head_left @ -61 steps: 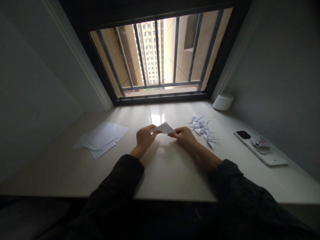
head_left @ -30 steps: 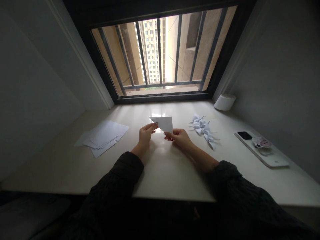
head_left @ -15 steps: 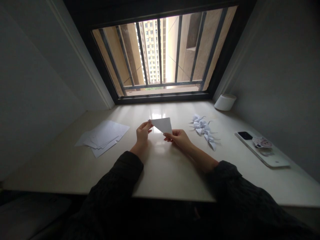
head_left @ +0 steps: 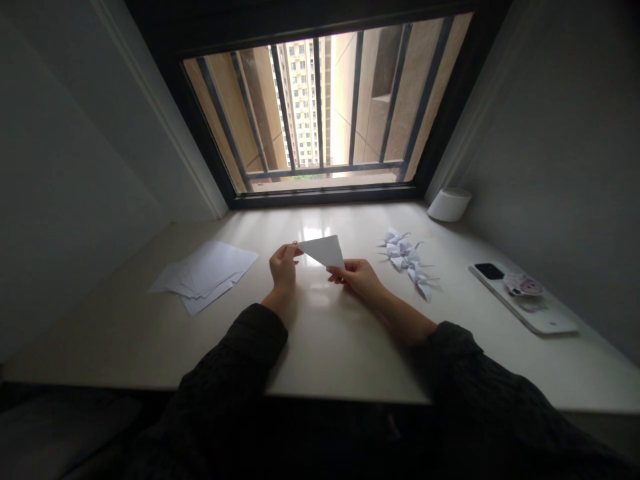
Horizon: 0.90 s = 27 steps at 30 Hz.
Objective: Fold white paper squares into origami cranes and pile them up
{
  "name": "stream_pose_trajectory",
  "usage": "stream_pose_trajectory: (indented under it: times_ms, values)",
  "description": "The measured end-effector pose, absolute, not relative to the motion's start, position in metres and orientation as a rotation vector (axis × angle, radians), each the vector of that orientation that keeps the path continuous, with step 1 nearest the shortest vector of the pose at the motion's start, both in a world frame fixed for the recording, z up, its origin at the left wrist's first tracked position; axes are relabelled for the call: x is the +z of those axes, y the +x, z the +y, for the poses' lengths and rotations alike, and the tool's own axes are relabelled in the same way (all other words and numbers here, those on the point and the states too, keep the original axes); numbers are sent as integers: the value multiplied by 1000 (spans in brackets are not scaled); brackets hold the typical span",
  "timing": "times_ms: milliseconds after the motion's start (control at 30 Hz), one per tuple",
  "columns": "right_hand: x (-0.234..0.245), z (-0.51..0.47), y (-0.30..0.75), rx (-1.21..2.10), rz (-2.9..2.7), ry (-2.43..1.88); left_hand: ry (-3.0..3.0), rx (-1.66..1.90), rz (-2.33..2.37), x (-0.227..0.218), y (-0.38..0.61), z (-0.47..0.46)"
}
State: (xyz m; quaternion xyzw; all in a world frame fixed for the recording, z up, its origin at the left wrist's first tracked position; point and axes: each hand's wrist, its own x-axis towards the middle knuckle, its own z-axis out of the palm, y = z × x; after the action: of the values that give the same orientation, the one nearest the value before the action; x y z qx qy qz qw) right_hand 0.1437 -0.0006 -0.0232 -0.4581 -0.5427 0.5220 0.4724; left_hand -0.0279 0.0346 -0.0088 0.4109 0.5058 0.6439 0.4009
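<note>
My dark sleeves [head_left: 235, 360] come in over the near edge of the bench [head_left: 320, 353], and both hands meet just past its middle. My left hand [head_left: 283, 267] is closed in a pinch on the left corner of a folded white paper triangle [head_left: 325, 251]. My right hand [head_left: 359, 275] pinches the lower corner, thumb on top, with the other fingers curled under. The triangle sits between the two hands, lifted a little off the bench as far as I can tell. Its long top edge runs left to right, rising slightly away from my left fingertips, and its point hangs down toward my right hand. The right hand is a touch nearer to me than the left.

A loose stack of white sheets [head_left: 205, 273] lies well apart to the left. A cluster of small folded paper cranes [head_left: 407, 260] lies near my right hand, with a phone [head_left: 525, 300] farther right. Beyond these, a white round container [head_left: 449, 203] stands in the corner under the barred window [head_left: 325, 107].
</note>
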Motion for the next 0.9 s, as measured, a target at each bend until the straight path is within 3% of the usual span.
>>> stream_pose_trajectory:
  times_ms: [433,600,700,900]
  values:
    - [-24,1,146,1293,-1274,-1139,1052,1586,1359,-14,-34,42]
    - [-28,3,150,1126,-1382,-1181,1766,1833,1419,5,-38,27]
    - [-28,2,150,954,-1490,-1233,2235,1742,1408,11,-35,21]
    - [-27,0,150,838,-1596,-1279,2359,1616,1437,2,-31,23]
